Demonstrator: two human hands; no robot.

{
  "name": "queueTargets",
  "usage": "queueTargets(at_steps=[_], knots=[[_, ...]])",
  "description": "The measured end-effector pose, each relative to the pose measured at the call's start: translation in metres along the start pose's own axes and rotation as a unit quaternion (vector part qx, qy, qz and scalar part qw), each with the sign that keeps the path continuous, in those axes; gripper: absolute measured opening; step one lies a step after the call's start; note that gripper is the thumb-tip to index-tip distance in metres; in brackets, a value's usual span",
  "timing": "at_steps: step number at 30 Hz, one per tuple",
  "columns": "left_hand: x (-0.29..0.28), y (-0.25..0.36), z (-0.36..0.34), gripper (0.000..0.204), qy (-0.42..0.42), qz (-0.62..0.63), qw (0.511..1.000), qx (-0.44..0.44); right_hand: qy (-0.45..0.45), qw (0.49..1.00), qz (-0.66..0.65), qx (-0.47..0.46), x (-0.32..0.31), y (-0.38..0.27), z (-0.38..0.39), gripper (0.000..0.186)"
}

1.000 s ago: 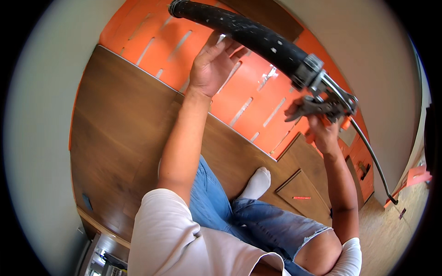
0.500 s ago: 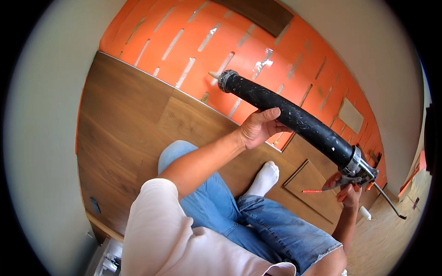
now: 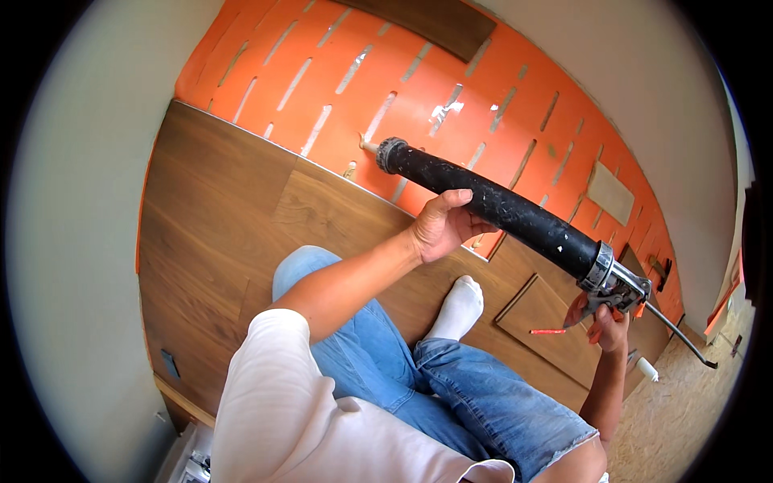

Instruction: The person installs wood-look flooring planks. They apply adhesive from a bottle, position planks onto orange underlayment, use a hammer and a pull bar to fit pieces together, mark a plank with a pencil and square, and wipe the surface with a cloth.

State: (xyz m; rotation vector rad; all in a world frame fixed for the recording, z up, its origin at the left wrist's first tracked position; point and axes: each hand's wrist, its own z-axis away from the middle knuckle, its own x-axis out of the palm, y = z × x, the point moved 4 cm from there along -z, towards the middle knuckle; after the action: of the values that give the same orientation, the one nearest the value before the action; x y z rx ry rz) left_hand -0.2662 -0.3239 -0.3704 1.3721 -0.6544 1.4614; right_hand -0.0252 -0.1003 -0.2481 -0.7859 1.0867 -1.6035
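A long black caulking gun [image 3: 491,197] slants across the view, its pale nozzle toward the far left above the orange underlay [image 3: 241,48]. My left hand [image 3: 444,225] is wrapped round the underside of its barrel near the middle. At the rear end, my right hand [image 3: 608,326] grips the metal handle and trigger; that hand's fingers are partly hidden by the handle. A bent metal rod sticks out behind the handle. Something brownish shows at the nozzle tip, too small to make out. The underlay has rows of slots, some with shiny material showing.
Laid brown wood flooring [image 3: 217,201] borders the underlay. A loose plank [image 3: 435,24] lies at the far side, and a beige square piece [image 3: 610,193] rests on the underlay at right. Near my foot are a loose board [image 3: 543,310], a red pencil [image 3: 547,332] and a white cylinder [image 3: 646,369].
The caulking gun has shifted slightly left with both hands still on it. A brownish bit now shows at the nozzle tip. The view has shifted a little.
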Motion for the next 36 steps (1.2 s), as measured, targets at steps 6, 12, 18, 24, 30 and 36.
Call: queueTargets(at_steps=[6, 12, 18, 24, 30, 36], knots=[[0.002, 0.003, -0.018, 0.041, -0.020, -0.015, 1.000, 0.010, 0.021, 0.999, -0.017, -0.017, -0.001, 0.002, -0.005, 0.051], [-0.003, 0.016, -0.037, 0.041, -0.078, -0.029, 0.996, 0.009, 0.071, 0.995, -0.028, -0.061, 0.003, 0.005, -0.010, 0.045], [0.001, 0.023, -0.039, 0.039, -0.064, -0.024, 0.998, 0.007, 0.069, 0.996, -0.012, -0.060, 0.005, 0.008, -0.007, 0.037], [0.004, 0.017, -0.051, 0.050, -0.034, -0.041, 0.998, -0.015, 0.077, 0.997, 0.015, 0.017, 0.010, 0.004, 0.009, 0.029], [-0.006, 0.023, -0.022, 0.056, 0.004, -0.049, 0.998, 0.036, -0.094, 0.983, -0.125, -0.092, 0.027, -0.017, -0.003, 0.100], [-0.004, 0.025, -0.019, 0.055, -0.018, -0.059, 0.997, 0.035, -0.047, 0.983, -0.156, -0.083, 0.048, -0.019, -0.001, 0.099]])
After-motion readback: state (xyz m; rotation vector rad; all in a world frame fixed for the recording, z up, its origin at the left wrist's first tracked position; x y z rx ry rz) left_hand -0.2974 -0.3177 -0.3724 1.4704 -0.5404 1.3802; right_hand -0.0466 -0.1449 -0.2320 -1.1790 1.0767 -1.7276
